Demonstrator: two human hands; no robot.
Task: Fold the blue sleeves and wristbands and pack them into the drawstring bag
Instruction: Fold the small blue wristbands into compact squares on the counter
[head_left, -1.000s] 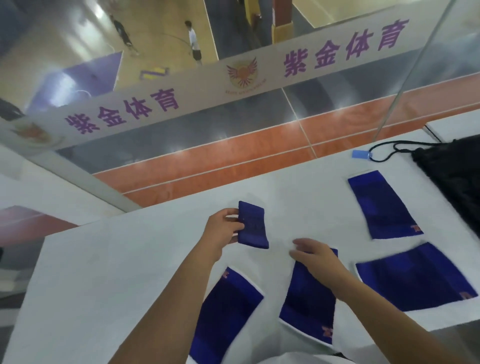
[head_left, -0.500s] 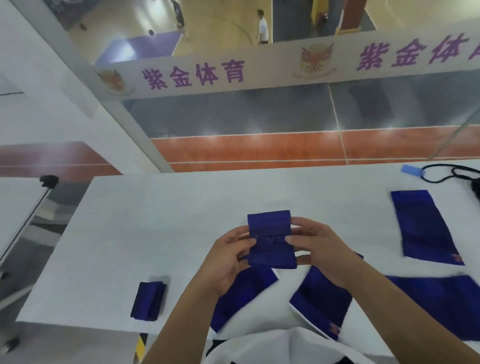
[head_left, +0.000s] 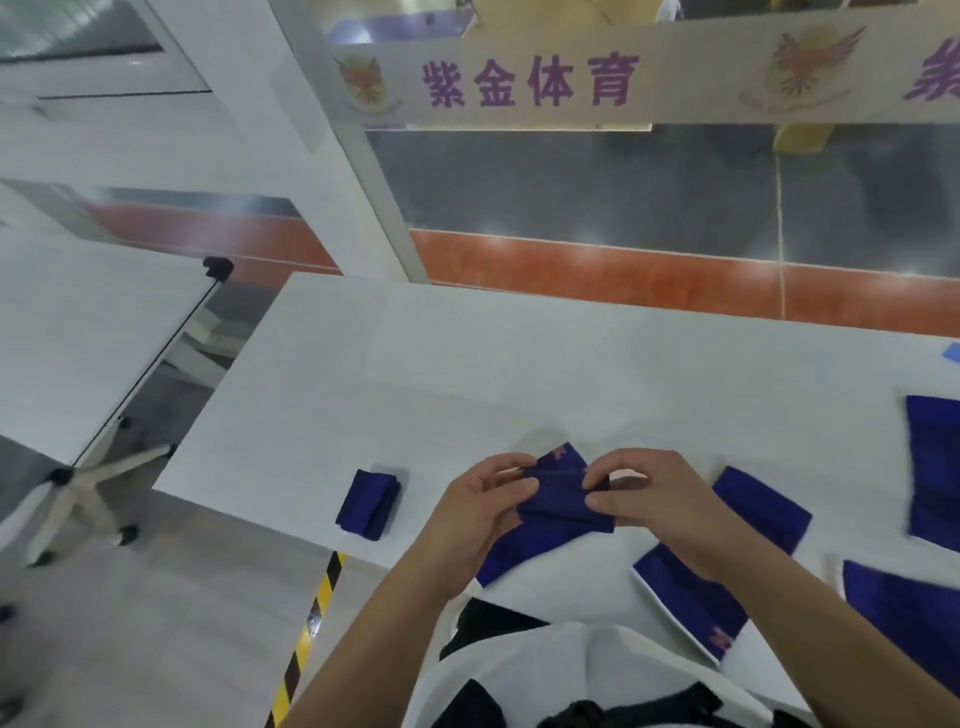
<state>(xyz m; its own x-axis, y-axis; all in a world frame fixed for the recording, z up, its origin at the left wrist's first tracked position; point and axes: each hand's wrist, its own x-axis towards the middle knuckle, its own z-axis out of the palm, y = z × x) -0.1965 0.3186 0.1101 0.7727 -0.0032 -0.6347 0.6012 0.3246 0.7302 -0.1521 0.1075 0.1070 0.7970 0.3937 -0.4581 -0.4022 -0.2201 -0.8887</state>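
Note:
Both hands hold a small blue wristband (head_left: 561, 493) just above the white table (head_left: 467, 374). My left hand (head_left: 478, 509) grips its left end and my right hand (head_left: 649, 493) pinches its right end, with the band creased lengthwise between them. A folded blue wristband (head_left: 370, 503) lies near the table's front left edge. Flat blue sleeves lie beneath and right of my hands: one (head_left: 524, 551) under my left hand, one (head_left: 691, 597) under my right forearm, and two more at the right edge, the upper (head_left: 935, 467) and the lower (head_left: 904, 613). The drawstring bag is out of view.
A small light-blue tag (head_left: 953, 356) shows at the far right edge of the table. A whiteboard on a wheeled stand (head_left: 88, 364) sits left of the table. Yellow-black tape (head_left: 306, 629) marks the floor by the front left corner. A glass wall with a printed banner (head_left: 530, 83) runs behind.
The view has swung left, so the bag and cord have left the frame. My hands have lowered the wristband and folded it narrower. The folded band at front left now sits nearer the centre of view.

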